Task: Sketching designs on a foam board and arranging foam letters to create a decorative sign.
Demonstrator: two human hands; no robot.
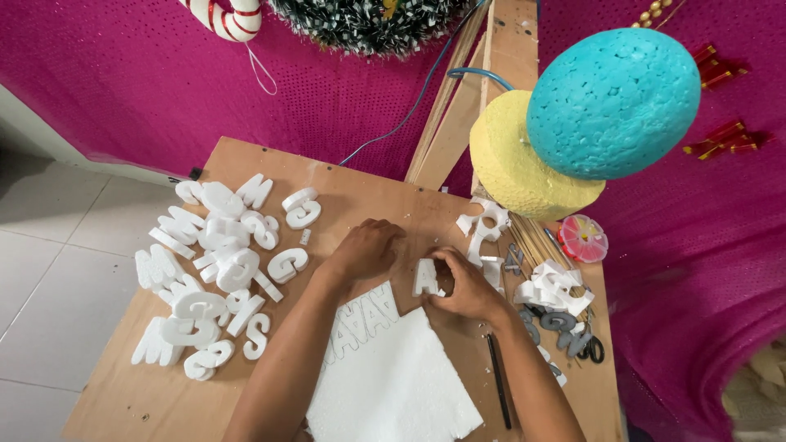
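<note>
From the head camera we look down on a wooden worktop [344, 176] set against magenta cloth [123, 74]. Our right hand [468, 286] grips a white foam letter [425, 277] near the middle of the worktop, fingers curled round its right side, the letter standing just above the top edge of a foam sheet [393, 381]. Our left hand [366, 248] lies just left of the letter, fingers bent down onto the board; we cannot tell whether it pinches anything, as the fingertips are hidden. The sheet reaches the worktop's near edge and carries outlined letters [364, 315] along its upper left edge. A heap of cut foam letters [214, 270] fills the left side of the worktop. Near the right edge lie foam scraps [553, 286], scissors [583, 344] and a thin black pen [498, 378] beside our right forearm. A yellow foam disc [512, 164] and a teal foam ball [614, 102] hang over the far right corner, with a small pink flower [583, 237] beneath them.
</note>
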